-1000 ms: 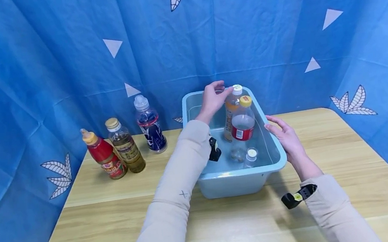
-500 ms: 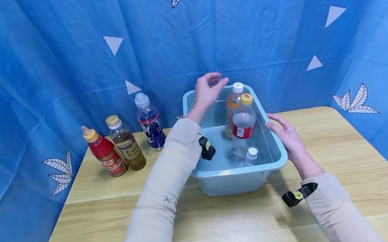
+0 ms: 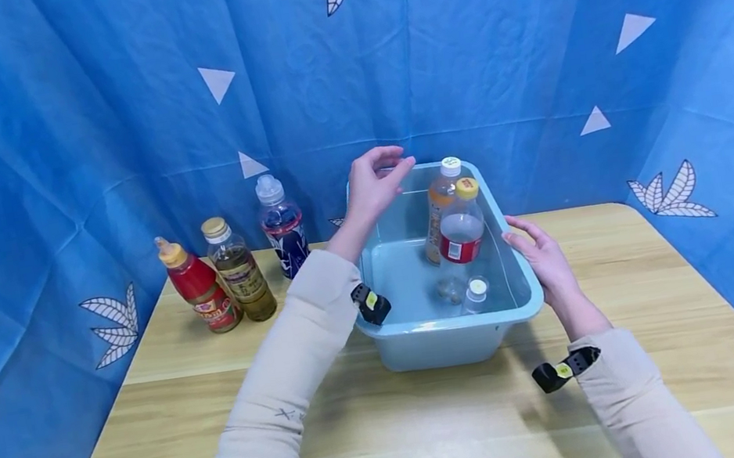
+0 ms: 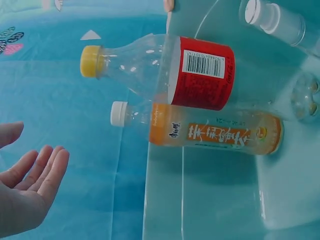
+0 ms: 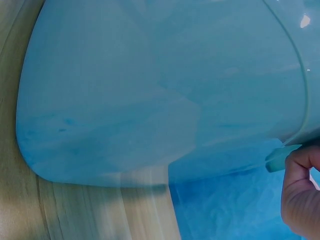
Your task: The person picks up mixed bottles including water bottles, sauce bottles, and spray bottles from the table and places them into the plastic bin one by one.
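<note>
Moved since a second ago: left hand (image 3: 374, 180), off the white cap of the orange bottle (image 3: 440, 206), now lifted above the tub's (image 3: 452, 323) far left rim, fingers loosely spread, holding nothing.

Near: right hand (image 3: 542, 254), fingers fairly straight against the tub's right rim, pressing rather than gripping.

Tub contents: clear bottle (image 3: 473, 296), nearest; red-label bottle (image 3: 459, 227), yellow cap, upright; orange bottle just behind it, touching or nearly so.

Far left, on the surface (image 3: 439, 424), outside the tub: ketchup bottle (image 3: 200, 289), oil bottle (image 3: 240, 273), dark bottle (image 3: 283, 229), in a row.

Progress, judged: three bottles in, three out; about half done.
</note>
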The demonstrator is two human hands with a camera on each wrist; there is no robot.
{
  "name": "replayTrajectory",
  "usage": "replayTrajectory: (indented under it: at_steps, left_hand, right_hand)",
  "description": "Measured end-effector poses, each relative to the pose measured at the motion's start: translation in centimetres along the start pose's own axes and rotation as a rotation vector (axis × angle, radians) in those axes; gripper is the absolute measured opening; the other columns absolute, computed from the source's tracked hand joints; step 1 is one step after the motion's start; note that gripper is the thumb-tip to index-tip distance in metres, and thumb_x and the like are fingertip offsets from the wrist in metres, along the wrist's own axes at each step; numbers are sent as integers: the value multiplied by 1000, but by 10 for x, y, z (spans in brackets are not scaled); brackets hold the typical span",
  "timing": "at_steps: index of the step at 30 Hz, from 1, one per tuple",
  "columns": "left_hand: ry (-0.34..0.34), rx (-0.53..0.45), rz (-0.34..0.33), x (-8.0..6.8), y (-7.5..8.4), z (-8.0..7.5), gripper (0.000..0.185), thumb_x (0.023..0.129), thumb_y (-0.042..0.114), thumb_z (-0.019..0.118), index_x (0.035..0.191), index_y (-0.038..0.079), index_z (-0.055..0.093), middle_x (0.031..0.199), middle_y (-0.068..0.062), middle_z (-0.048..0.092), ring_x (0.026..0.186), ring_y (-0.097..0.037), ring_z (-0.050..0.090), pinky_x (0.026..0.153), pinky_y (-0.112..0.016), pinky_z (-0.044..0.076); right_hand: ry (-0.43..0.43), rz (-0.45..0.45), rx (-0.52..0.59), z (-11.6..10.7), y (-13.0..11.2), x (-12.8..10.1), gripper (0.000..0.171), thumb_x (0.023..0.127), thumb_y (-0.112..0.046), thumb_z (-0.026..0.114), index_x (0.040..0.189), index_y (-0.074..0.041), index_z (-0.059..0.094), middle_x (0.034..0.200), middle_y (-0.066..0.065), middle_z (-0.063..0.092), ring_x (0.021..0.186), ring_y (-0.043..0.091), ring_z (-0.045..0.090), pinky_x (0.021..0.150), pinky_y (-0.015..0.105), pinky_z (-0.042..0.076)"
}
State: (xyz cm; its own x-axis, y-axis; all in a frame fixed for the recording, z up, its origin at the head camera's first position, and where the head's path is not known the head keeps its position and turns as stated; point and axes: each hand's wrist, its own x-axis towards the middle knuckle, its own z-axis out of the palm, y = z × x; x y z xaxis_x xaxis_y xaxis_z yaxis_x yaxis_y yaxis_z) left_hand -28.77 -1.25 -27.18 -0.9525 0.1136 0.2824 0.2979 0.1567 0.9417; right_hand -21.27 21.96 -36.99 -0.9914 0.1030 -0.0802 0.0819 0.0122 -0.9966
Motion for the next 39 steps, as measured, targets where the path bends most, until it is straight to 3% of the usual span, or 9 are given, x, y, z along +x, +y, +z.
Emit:
replayTrajectory:
  at_steps: [8,13,22,27,31,33,36,39]
  left_hand:
    - [31,-85,1,-17,2,-20,29,83,15,62,107,-2,58,95,-15,61,85,-29,60,64,-29,52]
    - [38,-104,3,-23,4,-30,28,83,12,62,106,-3,58,94,-16,61,80,-24,62,65,-32,52]
    - [84,-52,26,-38,1,-51,28,82,12,63,105,-3,59,90,-16,62,75,-24,60,61,-30,52]
    - [114,-22,38,-49,-4,-65,27,83,13,62,105,-2,58,93,-16,61,77,-22,60,65,-35,52]
    - [152,19,63,-56,-7,-78,27,83,13,62,104,-3,59,94,-16,62,73,-14,59,62,-31,52]
    - [172,34,57,-62,-1,-83,26,83,10,62,104,-5,59,94,-19,61,69,-9,58,61,-30,52]
    - [198,54,39,-70,6,-90,26,84,8,60,104,-8,58,95,-22,61,72,-16,60,60,-29,52]
    - [224,56,23,-73,1,-99,27,84,9,60,105,-7,58,96,-22,60,77,-23,60,60,-28,52]
  right_hand:
    - [15,-1,-41,1,2,-1,52,89,-32,53,135,-13,37,117,10,46,86,9,57,68,21,49]
    - [11,-6,-21,1,3,-2,52,89,-31,53,134,-13,37,113,7,48,86,8,57,68,21,49]
    - [9,2,-12,1,4,-1,52,88,-33,54,134,-14,38,111,5,49,87,9,57,69,21,49]
    - [7,4,-25,1,4,-2,53,88,-35,53,134,-16,38,116,8,47,87,8,57,69,21,49]
    - [4,1,-28,0,3,-3,53,88,-35,53,135,-15,37,116,9,47,87,8,57,69,21,49]
    - [2,2,-27,0,2,-3,53,88,-35,53,135,-16,37,117,8,46,87,8,57,69,21,49]
    - [-3,4,-17,0,1,-3,53,88,-35,53,135,-16,37,117,8,46,87,7,57,69,21,49]
    - [-5,5,-10,0,1,-2,53,88,-34,53,135,-16,37,116,8,47,87,7,57,70,21,49]
